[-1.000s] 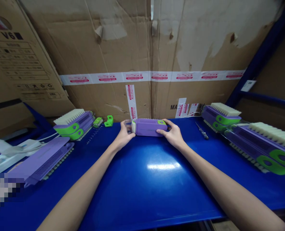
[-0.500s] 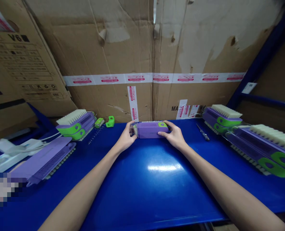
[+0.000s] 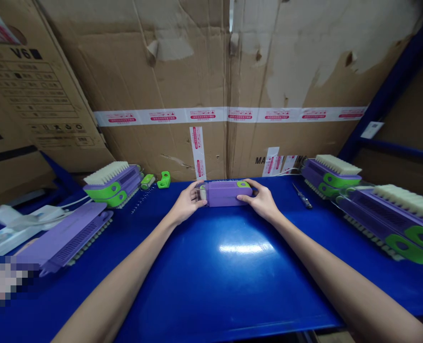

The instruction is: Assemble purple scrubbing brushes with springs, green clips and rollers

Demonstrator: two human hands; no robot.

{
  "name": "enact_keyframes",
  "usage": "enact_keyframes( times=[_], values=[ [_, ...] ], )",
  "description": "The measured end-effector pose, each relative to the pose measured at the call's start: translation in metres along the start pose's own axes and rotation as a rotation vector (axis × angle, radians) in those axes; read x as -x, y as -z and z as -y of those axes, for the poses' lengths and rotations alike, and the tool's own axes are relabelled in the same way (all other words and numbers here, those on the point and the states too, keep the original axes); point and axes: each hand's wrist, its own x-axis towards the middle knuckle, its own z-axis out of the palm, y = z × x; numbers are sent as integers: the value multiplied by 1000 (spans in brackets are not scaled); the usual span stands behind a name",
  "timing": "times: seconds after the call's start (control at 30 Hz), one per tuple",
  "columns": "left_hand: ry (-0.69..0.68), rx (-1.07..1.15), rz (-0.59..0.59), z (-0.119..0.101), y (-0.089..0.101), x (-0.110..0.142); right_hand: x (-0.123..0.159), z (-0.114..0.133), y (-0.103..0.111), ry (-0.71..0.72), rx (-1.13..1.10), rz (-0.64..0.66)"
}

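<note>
A purple box-shaped brush unit [image 3: 227,194] with a green patch at its right end lies lengthwise near the back of the blue table. Its left end has a clear cover [image 3: 200,193], and short bristles show along its far edge. Fingers and thumb of my left hand [image 3: 188,204] curl round that clear end. At the opposite end my right hand [image 3: 263,200] grips the unit, thumb on the front face and fingers behind. Part of the far side is hidden.
To the left are a green bracket [image 3: 163,179], a small green-and-white piece [image 3: 148,181], a stacked brush unit [image 3: 113,186], a purple housing [image 3: 68,236] and a white power strip [image 3: 14,233]. A screwdriver [image 3: 302,196] and more brush units [image 3: 386,214] lie right. Cardboard [image 3: 161,85] stands behind.
The brush unit has shifted slightly to the right along with my right hand. My left hand has moved a little left, showing more of the clear end.
</note>
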Motion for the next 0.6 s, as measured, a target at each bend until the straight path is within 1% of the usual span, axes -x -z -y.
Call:
enact_keyframes(
  times=[0.1,0.33,0.47,0.6],
  values=[
    [3,7,5,-2,1,1,-1,1,1,-5,-21,20],
    [-6,28,-36,-2,-5,0,-1,4,5,-12,10,18],
    [24,80,-12,-6,-3,1,-1,5,6,-30,0,23],
    [53,114,42,-9,1,1,-2,4,8,-36,16,30]
  ],
)
